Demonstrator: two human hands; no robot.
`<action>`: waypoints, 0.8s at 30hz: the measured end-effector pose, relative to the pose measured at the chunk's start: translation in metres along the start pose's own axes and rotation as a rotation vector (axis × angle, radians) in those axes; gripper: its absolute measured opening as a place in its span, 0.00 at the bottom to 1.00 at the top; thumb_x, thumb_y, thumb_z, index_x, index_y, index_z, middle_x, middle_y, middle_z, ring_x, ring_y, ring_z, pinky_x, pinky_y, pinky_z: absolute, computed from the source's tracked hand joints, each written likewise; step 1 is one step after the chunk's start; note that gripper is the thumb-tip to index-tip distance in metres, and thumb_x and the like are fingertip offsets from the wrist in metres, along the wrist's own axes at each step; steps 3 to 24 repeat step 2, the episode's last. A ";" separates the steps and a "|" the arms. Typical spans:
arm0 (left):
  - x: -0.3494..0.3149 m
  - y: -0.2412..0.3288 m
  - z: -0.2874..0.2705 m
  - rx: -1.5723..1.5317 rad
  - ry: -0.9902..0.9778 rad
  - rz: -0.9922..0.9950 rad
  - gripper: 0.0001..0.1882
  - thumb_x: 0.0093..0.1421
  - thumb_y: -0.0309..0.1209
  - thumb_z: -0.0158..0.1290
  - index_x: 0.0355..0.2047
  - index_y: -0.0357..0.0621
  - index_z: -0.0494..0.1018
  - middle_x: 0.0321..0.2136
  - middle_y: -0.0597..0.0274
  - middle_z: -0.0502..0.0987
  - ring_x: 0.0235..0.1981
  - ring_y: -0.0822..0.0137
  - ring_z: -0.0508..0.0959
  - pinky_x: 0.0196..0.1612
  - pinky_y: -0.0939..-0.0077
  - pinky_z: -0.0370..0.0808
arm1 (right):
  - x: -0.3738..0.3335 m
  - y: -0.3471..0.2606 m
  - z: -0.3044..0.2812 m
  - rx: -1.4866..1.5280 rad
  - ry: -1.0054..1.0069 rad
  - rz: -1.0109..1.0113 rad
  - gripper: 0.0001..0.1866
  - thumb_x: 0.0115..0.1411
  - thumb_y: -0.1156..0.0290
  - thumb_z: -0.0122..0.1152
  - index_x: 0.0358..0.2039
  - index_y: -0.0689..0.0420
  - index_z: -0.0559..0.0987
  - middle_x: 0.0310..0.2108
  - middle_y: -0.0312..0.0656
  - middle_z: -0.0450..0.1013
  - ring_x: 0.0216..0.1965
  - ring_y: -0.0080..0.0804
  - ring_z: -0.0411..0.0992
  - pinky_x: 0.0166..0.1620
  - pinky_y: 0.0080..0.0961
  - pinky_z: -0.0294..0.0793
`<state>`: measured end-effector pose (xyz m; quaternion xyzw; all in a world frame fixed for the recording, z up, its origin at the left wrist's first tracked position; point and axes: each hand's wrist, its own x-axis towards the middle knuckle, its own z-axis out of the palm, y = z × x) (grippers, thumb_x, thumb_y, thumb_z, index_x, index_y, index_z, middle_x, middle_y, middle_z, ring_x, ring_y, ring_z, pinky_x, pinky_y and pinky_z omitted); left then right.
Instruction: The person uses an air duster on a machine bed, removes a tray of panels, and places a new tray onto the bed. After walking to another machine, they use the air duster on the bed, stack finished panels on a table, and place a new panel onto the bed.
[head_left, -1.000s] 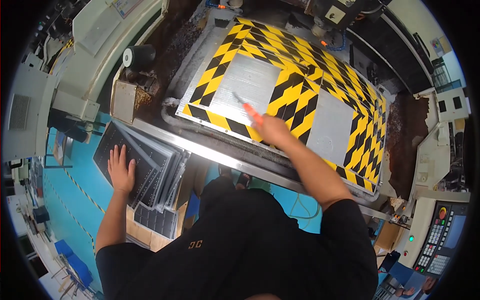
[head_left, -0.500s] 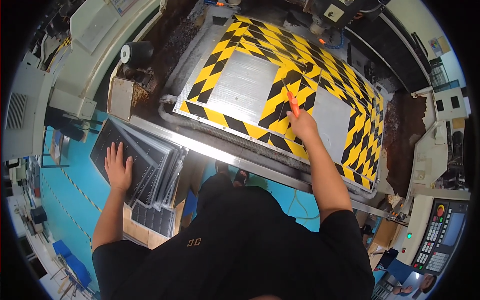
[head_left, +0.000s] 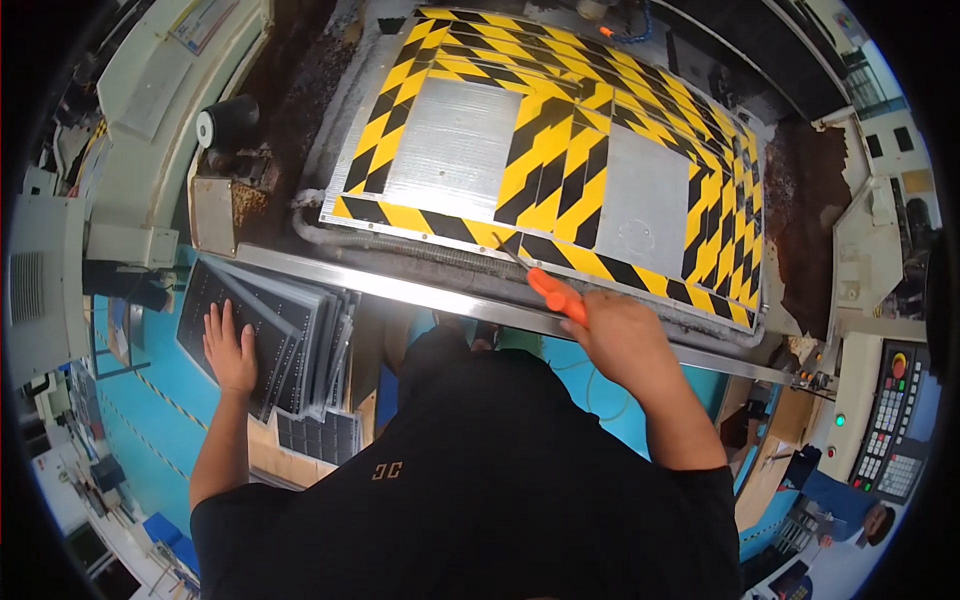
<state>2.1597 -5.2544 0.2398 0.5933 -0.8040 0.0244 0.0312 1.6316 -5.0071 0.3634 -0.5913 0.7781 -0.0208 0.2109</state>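
Right hand (head_left: pixel 625 335) — closed in a fist around the orange handle of a screwdriver (head_left: pixel 545 285); the thin metal shaft runs up and to the left from the handle, its tip at the near edge of the machine bed, on the yellow-and-black border. The hand itself sits just short of the bright steel rail (head_left: pixel 400 285) that runs along the front of the machine.

Left hand (head_left: pixel 230 350) — flat, fingers spread, palm down on a stack of dark perforated plates (head_left: pixel 290 320); nothing is gripped. The plates are fanned slightly, their edges showing at the right side of the stack, and they lie on a low support to the person's left, below the rail. More small dark plates (head_left: pixel 318 437) lie just below the stack.

Machine bed (head_left: pixel 480 60) — wide panel striped in yellow and black, holding two bare grey metal plates: a larger one (head_left: pixel 455 150) at left, a narrower one (head_left: pixel 645 200) at right, well apart and separated by striped bands.

Surroundings — black roll (head_left: pixel 228 122) at upper left beside brown swarf; control panel with keys and coloured buttons (head_left: pixel 885 415) at far right; blue floor (head_left: pixel 150 420) beneath.
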 end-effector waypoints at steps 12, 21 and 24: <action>0.002 -0.004 0.004 0.027 0.005 -0.004 0.32 0.68 0.49 0.43 0.70 0.56 0.56 0.71 0.54 0.52 0.72 0.50 0.50 0.70 0.49 0.45 | -0.015 0.008 -0.009 -0.013 -0.024 0.121 0.17 0.60 0.57 0.63 0.38 0.60 0.78 0.35 0.51 0.78 0.39 0.51 0.77 0.44 0.43 0.75; 0.002 -0.004 0.004 0.027 0.005 -0.004 0.32 0.68 0.49 0.43 0.70 0.56 0.56 0.71 0.54 0.52 0.72 0.50 0.50 0.70 0.49 0.45 | -0.015 0.008 -0.009 -0.013 -0.024 0.121 0.17 0.60 0.57 0.63 0.38 0.60 0.78 0.35 0.51 0.78 0.39 0.51 0.77 0.44 0.43 0.75; 0.002 -0.004 0.004 0.027 0.005 -0.004 0.32 0.68 0.49 0.43 0.70 0.56 0.56 0.71 0.54 0.52 0.72 0.50 0.50 0.70 0.49 0.45 | -0.015 0.008 -0.009 -0.013 -0.024 0.121 0.17 0.60 0.57 0.63 0.38 0.60 0.78 0.35 0.51 0.78 0.39 0.51 0.77 0.44 0.43 0.75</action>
